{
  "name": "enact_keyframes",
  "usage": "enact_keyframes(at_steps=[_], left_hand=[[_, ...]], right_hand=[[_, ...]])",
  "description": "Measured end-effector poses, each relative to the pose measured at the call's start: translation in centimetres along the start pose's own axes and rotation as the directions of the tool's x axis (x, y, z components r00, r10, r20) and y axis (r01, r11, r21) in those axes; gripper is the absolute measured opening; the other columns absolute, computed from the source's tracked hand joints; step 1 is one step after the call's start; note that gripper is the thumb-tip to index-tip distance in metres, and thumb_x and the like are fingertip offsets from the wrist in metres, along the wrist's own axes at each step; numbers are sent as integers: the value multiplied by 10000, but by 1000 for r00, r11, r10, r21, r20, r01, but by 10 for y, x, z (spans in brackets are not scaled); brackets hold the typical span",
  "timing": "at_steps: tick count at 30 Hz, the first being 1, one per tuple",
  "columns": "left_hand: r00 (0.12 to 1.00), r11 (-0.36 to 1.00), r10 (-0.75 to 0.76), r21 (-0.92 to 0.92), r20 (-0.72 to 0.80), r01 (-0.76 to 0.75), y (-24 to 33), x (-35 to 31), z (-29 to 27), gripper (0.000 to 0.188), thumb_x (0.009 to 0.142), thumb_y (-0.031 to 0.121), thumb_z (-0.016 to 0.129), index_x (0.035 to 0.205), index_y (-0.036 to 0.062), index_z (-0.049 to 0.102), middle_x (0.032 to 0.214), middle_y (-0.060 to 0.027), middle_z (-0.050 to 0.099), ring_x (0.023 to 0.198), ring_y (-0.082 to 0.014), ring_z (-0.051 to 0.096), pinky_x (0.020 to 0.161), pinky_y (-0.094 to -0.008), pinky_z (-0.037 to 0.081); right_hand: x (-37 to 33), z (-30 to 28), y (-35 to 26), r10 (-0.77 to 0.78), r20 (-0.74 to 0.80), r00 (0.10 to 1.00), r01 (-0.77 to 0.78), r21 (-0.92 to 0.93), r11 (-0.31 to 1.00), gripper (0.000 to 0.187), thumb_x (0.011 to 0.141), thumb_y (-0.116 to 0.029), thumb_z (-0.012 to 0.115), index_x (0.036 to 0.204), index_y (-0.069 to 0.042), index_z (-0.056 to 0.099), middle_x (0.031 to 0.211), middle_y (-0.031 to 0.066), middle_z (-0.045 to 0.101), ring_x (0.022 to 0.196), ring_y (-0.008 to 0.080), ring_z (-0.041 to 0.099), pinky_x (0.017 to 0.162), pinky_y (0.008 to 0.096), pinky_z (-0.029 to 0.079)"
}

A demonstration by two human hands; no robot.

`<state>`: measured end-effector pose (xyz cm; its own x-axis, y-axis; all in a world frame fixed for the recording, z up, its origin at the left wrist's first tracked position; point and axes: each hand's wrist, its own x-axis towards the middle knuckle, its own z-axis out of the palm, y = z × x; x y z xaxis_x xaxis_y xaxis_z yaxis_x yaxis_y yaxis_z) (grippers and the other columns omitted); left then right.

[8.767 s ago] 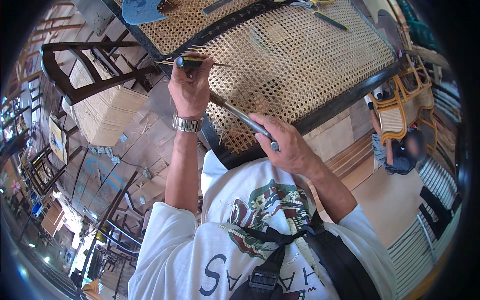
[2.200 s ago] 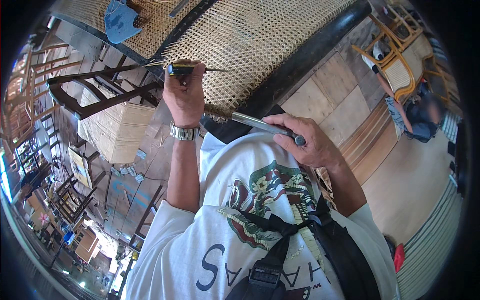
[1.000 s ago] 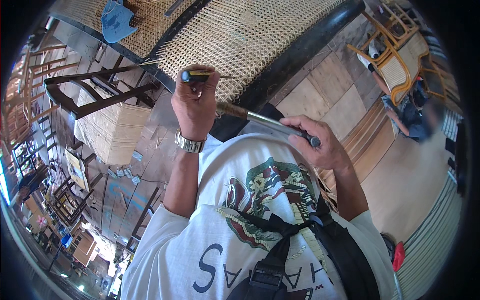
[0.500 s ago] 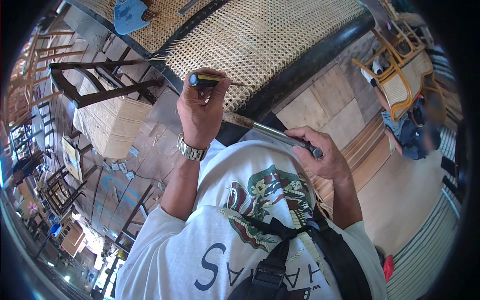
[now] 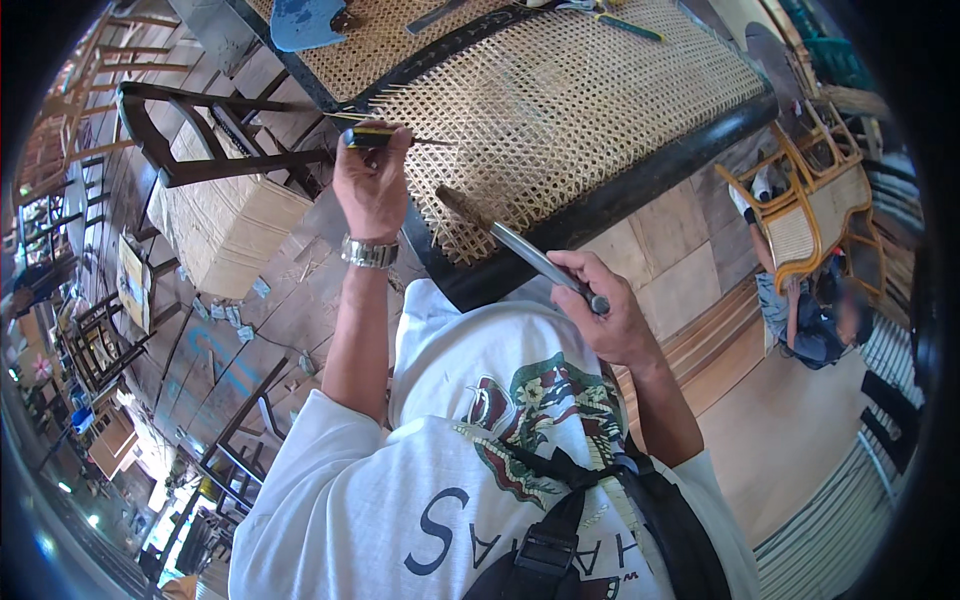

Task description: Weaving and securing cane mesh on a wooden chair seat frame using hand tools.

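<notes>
In the upper middle of the frame the left hand [image 5: 372,188] is closing its fingers round a short dark tool [image 5: 385,137] with a yellow stripe, gripping it crosswise at the near edge of the cane panel [image 5: 570,100]; a metal watch [image 5: 369,252] is sitting on that wrist. Right of centre the right hand [image 5: 605,318] is wrapping shut round the end of a hammer [image 5: 520,250], whose shaft is slanting up and left so that its head is lying against the woven cane near the dark frame [image 5: 640,180]. The panel is filling the top of the frame, with a blue cloth [image 5: 300,18] lying on it at the upper left edge. A dark wooden chair [image 5: 200,150] is standing over a cardboard box [image 5: 225,225] on the floor at the left. At the right edge a person [image 5: 810,320] is sitting by a yellow cane chair [image 5: 810,215]
</notes>
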<state>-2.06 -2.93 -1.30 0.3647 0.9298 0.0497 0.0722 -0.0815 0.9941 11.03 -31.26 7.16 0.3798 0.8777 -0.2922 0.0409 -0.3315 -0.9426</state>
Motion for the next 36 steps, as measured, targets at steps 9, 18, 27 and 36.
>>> enact_keyframes(at_steps=[9,18,27,36], left_hand=[[1000,995,3,101,-15,-2,-7,14,17,256,922,180,810,1079,42,662,935,-53,770,821,-93,704,738,-272,553],[1000,998,-11,59,-30,12,-8,19,16,289,915,182,818,1105,45,649,935,-41,760,813,-85,688,737,-265,546],[995,969,-87,234,43,74,-7,18,25,257,889,170,835,1053,62,670,923,-26,769,798,-83,704,715,-266,542],[991,998,-69,-8,-115,68,-23,28,-20,239,932,144,801,1102,51,662,975,-26,739,866,-79,672,786,-245,535]], right_hand=[[43,-11,-19,46,214,976,-13,-154,988,355,972,-94,646,1309,8,610,993,90,688,848,133,620,746,289,499],[57,-10,-22,45,218,975,-17,-132,991,335,964,-98,649,1284,1,630,951,78,676,800,124,603,719,283,489],[73,-5,-20,54,157,986,-27,-174,984,335,978,-86,640,1300,2,621,960,52,678,831,106,601,733,263,493],[39,1,-7,129,-133,983,-96,227,969,421,1048,-141,582,1439,-2,512,1054,63,694,666,45,515,612,188,440]])
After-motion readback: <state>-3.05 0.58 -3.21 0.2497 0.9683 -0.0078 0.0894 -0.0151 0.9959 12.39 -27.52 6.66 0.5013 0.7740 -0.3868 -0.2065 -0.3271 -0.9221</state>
